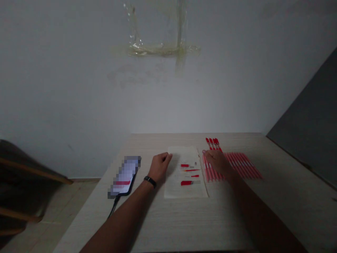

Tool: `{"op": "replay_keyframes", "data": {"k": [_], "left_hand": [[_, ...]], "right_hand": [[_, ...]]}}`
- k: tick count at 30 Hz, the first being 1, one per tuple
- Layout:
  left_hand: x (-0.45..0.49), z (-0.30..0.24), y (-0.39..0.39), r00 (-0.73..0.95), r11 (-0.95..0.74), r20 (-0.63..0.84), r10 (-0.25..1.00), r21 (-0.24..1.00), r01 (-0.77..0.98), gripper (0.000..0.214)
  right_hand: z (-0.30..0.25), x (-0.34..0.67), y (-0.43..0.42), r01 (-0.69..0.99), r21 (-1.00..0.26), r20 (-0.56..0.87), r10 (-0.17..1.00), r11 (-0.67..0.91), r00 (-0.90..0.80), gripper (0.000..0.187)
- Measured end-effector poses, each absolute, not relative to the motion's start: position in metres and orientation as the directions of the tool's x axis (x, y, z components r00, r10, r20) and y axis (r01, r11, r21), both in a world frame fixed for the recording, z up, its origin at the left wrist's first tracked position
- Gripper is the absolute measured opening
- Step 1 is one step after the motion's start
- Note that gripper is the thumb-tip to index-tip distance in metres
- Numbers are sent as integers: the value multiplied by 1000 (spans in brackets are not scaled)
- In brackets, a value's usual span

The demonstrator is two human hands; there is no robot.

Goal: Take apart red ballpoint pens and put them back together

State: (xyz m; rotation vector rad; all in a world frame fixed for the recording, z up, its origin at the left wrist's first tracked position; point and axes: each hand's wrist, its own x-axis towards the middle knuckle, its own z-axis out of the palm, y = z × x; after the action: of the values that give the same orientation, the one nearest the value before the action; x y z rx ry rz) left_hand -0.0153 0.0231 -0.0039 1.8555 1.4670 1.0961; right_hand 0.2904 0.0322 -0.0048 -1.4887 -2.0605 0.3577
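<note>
My left hand (159, 166) rests on the table as a loose fist at the left edge of a white sheet of paper (185, 188); nothing shows in it. A dark band circles that wrist. On the sheet lie a few small red pen parts (187, 182). My right hand (216, 161) lies palm down over a row of several red and white pens (243, 165), its fingers near the row's left end. Whether it grips a pen is hidden. A few red pen caps (212, 141) lie just beyond the row.
A phone (125, 175) with a cable lies on the pale wooden table (184, 225), left of my left hand. A white wall with old tape marks (160, 49) rises behind. A dark panel (310, 130) stands at the right, dark furniture (15, 175) at the left.
</note>
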Motion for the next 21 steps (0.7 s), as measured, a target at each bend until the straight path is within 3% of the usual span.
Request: {"op": "replay_keyframes", "data": {"k": [21], "left_hand": [[-15, -4, 24, 84, -283, 282, 956, 800, 529, 49]], "right_hand": [[-5, 286, 30, 765, -520, 253, 924, 379, -286, 54]]}}
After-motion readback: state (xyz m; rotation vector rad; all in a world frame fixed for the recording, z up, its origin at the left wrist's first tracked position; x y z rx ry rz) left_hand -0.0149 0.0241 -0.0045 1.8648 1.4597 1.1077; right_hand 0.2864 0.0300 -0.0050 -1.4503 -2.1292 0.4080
